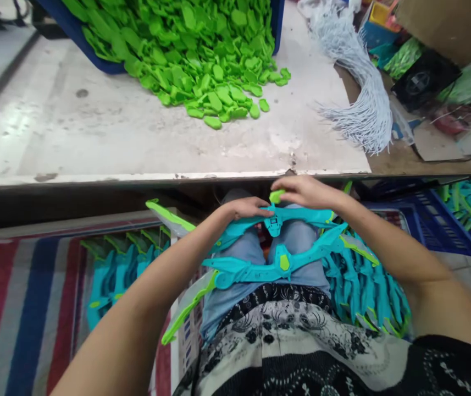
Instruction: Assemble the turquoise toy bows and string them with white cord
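Across my lap lie two turquoise plastic toy bows with grey and lime-green tips. My left hand (pixel 249 208) is closed on the farther toy bow (pixel 307 215), just left of its middle block. Between the fingertips of my right hand (pixel 303 190) is a small lime-green plastic piece (pixel 277 196), held right above that block. The nearer toy bow (pixel 255 271) rests closer to my waist, with a similar green piece on its centre. Fingers of my left hand are partly hidden behind the hand itself.
A blue bin (pixel 109 65) lies on the white tabletop (pixel 136 148), spilling green pieces (pixel 219 82). A bundle of pale strings (pixel 363 93) hangs toward the table's right edge. Stacked bows (pixel 367 291) stand at my right, more bows (pixel 123 269) at my left. Blue crates (pixel 453 220) sit farther right.
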Available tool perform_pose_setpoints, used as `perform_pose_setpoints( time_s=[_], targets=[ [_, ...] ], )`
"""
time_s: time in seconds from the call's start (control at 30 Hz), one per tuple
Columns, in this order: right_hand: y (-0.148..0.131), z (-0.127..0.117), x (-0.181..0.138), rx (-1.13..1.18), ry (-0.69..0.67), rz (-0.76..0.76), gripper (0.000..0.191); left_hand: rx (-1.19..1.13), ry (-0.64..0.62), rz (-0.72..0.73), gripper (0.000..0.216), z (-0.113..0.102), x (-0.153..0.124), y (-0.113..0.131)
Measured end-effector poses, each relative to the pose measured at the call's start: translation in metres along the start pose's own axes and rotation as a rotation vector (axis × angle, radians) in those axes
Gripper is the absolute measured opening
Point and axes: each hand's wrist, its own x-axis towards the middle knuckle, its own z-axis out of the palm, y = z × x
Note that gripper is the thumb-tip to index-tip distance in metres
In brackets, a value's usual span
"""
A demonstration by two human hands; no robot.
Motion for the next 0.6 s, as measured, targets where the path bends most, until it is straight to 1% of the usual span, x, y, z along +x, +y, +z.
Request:
perform_pose_setpoints(
  time_s=[0.03, 0.07, 0.1, 0.17, 0.23, 0.3, 0.33, 0.4, 0.5, 0.53, 0.6],
  targets=[
    [0.0, 0.011, -0.013, 0.048, -0.022, 0.068, 0.017, -0.007, -0.001, -0.003, 0.049, 0.0, 0.0, 0.001],
    [0.002, 0.024, -0.024, 0.101, -0.011, 0.154, 0.013, -0.014, 0.0, -0.006, 0.048, 0.0, 0.0, 0.001],
    [0.004, 0.037, -0.031, 0.171, 0.033, 0.256, 0.009, -0.022, 0.003, -0.008, 0.048, 0.0, 0.0, 0.001],
    [0.005, 0.065, -0.038, 0.382, 0.192, 0.487, 0.007, -0.039, 0.016, -0.008, 0.048, 0.0, 0.002, 0.0],
    [0.001, 0.092, -0.039, 0.649, 0.375, 0.691, 0.011, -0.054, 0.037, -0.008, 0.049, 0.0, 0.003, -0.001],
    [-0.008, 0.114, -0.038, 0.861, 0.519, 0.815, 0.015, -0.052, 0.057, -0.004, 0.05, 0.001, 0.005, -0.003],
    [-0.013, 0.124, -0.037, 0.928, 0.575, 0.85, 0.017, -0.045, 0.063, 0.001, 0.051, 0.001, 0.006, -0.003],
    [-0.023, 0.139, -0.034, 0.991, 0.669, 0.891, 0.018, -0.028, 0.074, 0.008, 0.052, 0.001, 0.007, -0.003],
    [-0.031, 0.155, -0.029, 0.992, 0.805, 0.906, 0.019, -0.012, 0.098, 0.009, 0.054, 0.002, 0.007, -0.003],
    [-0.032, 0.158, -0.028, 0.988, 0.829, 0.906, 0.021, 0.0, 0.104, 0.01, 0.054, 0.003, 0.006, -0.002],
    [-0.033, 0.16, -0.025, 1.003, 0.816, 0.915, 0.025, 0.034, 0.099, 0.021, 0.053, 0.004, 0.005, -0.002]
  ],
)
